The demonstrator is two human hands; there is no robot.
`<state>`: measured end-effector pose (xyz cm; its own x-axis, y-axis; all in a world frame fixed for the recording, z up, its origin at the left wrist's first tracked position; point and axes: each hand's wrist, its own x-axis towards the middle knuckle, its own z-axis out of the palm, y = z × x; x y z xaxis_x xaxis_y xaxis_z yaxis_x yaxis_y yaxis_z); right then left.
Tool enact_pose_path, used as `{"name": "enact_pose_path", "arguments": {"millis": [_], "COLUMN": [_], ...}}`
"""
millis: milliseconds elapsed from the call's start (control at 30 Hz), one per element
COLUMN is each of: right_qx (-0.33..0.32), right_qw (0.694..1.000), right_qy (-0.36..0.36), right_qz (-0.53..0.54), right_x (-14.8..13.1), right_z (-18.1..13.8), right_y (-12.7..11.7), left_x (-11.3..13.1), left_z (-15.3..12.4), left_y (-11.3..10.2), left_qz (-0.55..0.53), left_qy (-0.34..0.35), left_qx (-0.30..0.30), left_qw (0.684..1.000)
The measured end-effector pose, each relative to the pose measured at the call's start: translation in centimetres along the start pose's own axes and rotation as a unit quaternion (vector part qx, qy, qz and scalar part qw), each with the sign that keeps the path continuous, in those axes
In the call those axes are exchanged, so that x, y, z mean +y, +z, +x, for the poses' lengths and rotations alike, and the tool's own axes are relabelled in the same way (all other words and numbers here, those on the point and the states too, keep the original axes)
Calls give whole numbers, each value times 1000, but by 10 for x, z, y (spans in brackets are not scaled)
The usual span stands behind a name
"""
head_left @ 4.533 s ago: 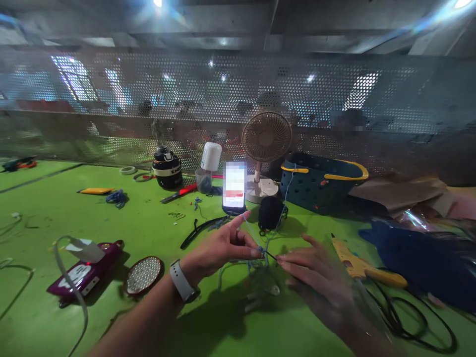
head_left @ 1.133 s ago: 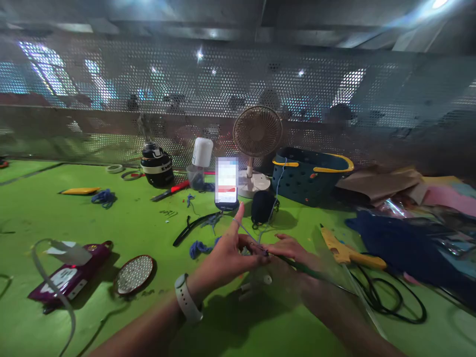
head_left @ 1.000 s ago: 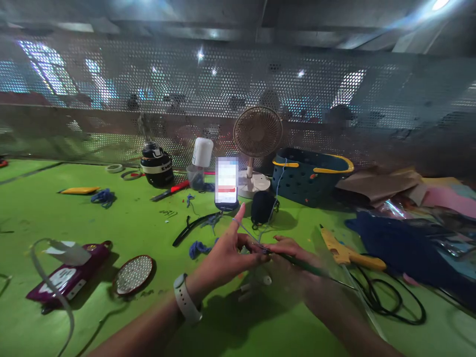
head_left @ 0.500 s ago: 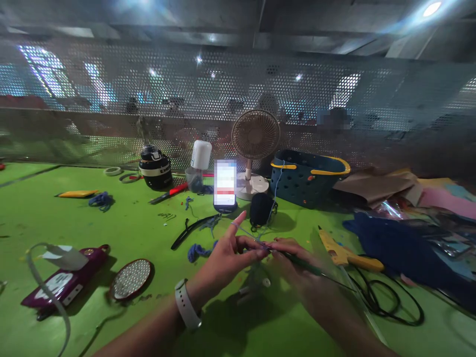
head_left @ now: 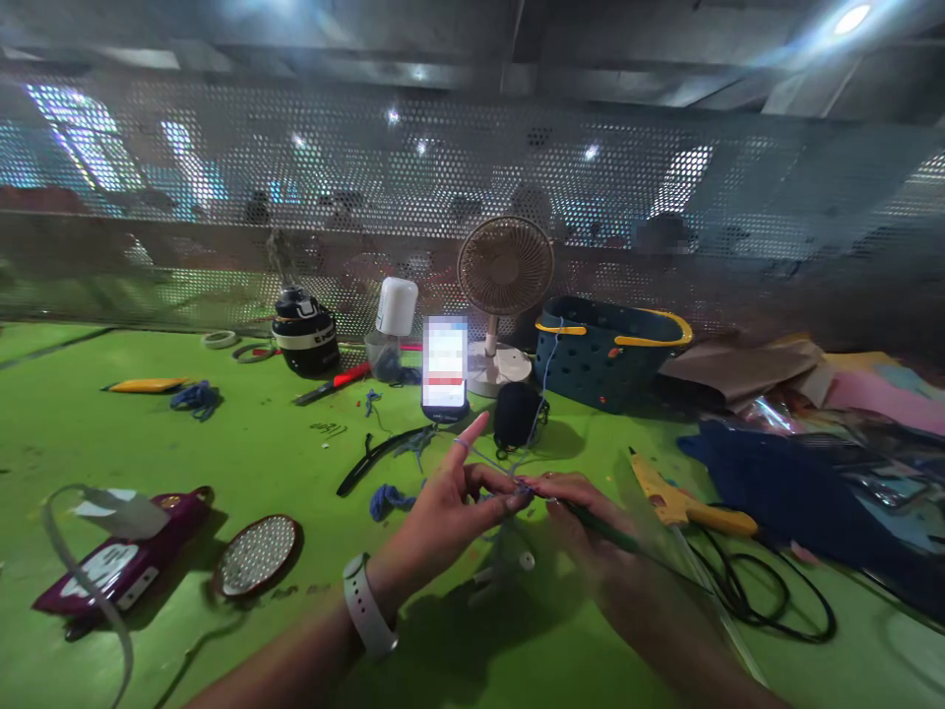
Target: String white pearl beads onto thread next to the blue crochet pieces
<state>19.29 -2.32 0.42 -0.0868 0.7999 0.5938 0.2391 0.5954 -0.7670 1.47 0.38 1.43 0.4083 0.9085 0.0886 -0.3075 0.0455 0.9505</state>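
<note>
My left hand [head_left: 458, 502], with a white watch [head_left: 369, 606] on its wrist, pinches a small piece of blue-purple yarn work [head_left: 521, 492]. Its index finger points up, with the yarn strand [head_left: 544, 379] passing over it. That strand runs up to the blue basket. My right hand [head_left: 587, 517] is closed on a dark green crochet hook [head_left: 609, 532], whose tip meets the yarn work at the left fingertips. How the hook's tip sits in the stitches is too small to tell. Below the hands lies a small white piece [head_left: 526, 561] on the green table [head_left: 295, 660].
A phone [head_left: 445, 369], a fan [head_left: 506, 266] and a blue basket [head_left: 601, 359] stand behind the hands. To the right lie a yellow glue gun [head_left: 679, 502] and dark blue cloth [head_left: 783, 502]. Leftward are a purple power strip [head_left: 125, 556], an oval brush-like item [head_left: 258, 556] and a black bottle [head_left: 305, 335].
The whole view has shifted very slightly. Both hands keep nearly the same pose around the yarn work, with the hook still in my right hand.
</note>
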Motion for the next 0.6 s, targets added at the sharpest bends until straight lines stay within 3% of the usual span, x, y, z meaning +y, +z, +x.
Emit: {"name": "enact_pose_path", "arguments": {"millis": [333, 600], "right_qx": [-6, -3], "right_qw": [999, 1000], "right_qy": [25, -4], "right_qz": [19, 9], "right_x": [-3, -3], "right_z": [1, 5], "right_y": [-1, -2], "left_x": [1, 3], "left_z": [0, 0], "left_y": [0, 1], "left_qz": [3, -15], "left_qy": [-15, -14], "left_qx": [7, -4], "left_qw": [1000, 1000]}}
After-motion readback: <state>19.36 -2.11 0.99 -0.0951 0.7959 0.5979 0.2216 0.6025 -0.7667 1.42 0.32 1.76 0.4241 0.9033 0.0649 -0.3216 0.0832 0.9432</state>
